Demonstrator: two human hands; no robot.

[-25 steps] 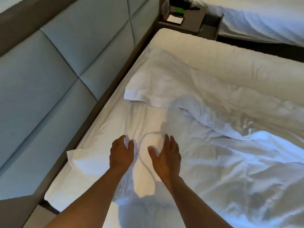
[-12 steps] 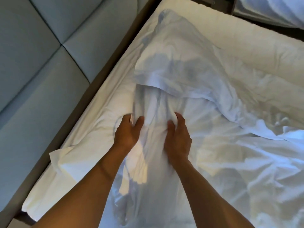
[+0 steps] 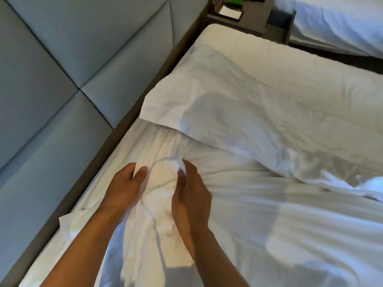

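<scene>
Looking down from the head camera at a bed, I see my left hand [image 3: 124, 183] and my right hand [image 3: 191, 195] close together. A bunch of white cloth [image 3: 160, 183] is gathered between them. Each hand has its thumb and fingers curled onto a fold of the cloth, pinching it near the top. A hem curves there from one hand across to the other. The rest of the cloth trails back between my forearms toward me and lies on the bed.

I judge the cloth to be thin, light and completely limp, probably woven cotton. It should sag and crease wherever it is not held, and nothing about it looks fragile. A single layer may slide out of a loose pinch. I think the best hold is on the hem, where the fabric looks doubled, with the hands moved out toward its corners.

Just beyond my fingertips, up and to the right of the right hand, lies a plump pillow [image 3: 217, 104]. Its white case is creased and has a flat, pointed corner. Under both hands the bed sheet [image 3: 269, 204] is pulled into long soft ridges that run off to the right. To the left of my left hand stands a padded grey-blue headboard [image 3: 62, 59], matte and divided by stitched seams. Far past the pillow are a dark nightstand [image 3: 248, 23] and a second bed [image 3: 342, 23] made up in white.
</scene>
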